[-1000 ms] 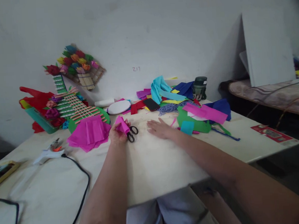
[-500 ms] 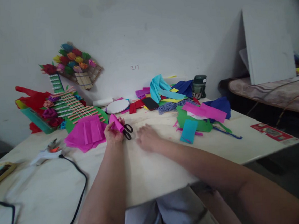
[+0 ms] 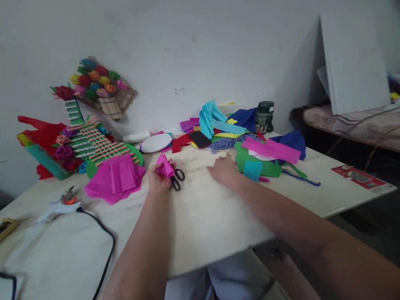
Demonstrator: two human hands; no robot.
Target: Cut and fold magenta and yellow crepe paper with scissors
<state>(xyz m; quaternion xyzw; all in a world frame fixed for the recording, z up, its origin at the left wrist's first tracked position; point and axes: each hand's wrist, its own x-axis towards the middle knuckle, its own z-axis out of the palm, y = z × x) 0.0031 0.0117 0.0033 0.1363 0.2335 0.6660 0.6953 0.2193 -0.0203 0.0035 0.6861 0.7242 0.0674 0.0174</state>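
My left hand point(image 3: 158, 179) is closed on a rolled piece of pink paper point(image 3: 165, 166), held just above the pale table point(image 3: 198, 218). Black scissors point(image 3: 177, 178) lie on the table right beside that hand. My right hand point(image 3: 224, 170) rests flat on the table with its fingers stretched out, holding nothing. Its fingertips sit next to a green paper sheet point(image 3: 268, 168) and a small light-blue paper piece point(image 3: 252, 170). A stack of pink tissue sheets point(image 3: 115, 179) lies to the left of my left hand.
Coloured paper scraps, a dark phone point(image 3: 201, 139), a white oval lid point(image 3: 156, 143) and a dark green jar point(image 3: 264, 116) crowd the table's far side. A paper-flower craft point(image 3: 90, 144) leans on the wall at left. A glue gun point(image 3: 58, 208) with a black cord point(image 3: 107, 261) lies front left.
My right hand pulled back toward the middle of the table, then slid right again to the edge of the green paper. My left hand kept its hold on the pink roll.
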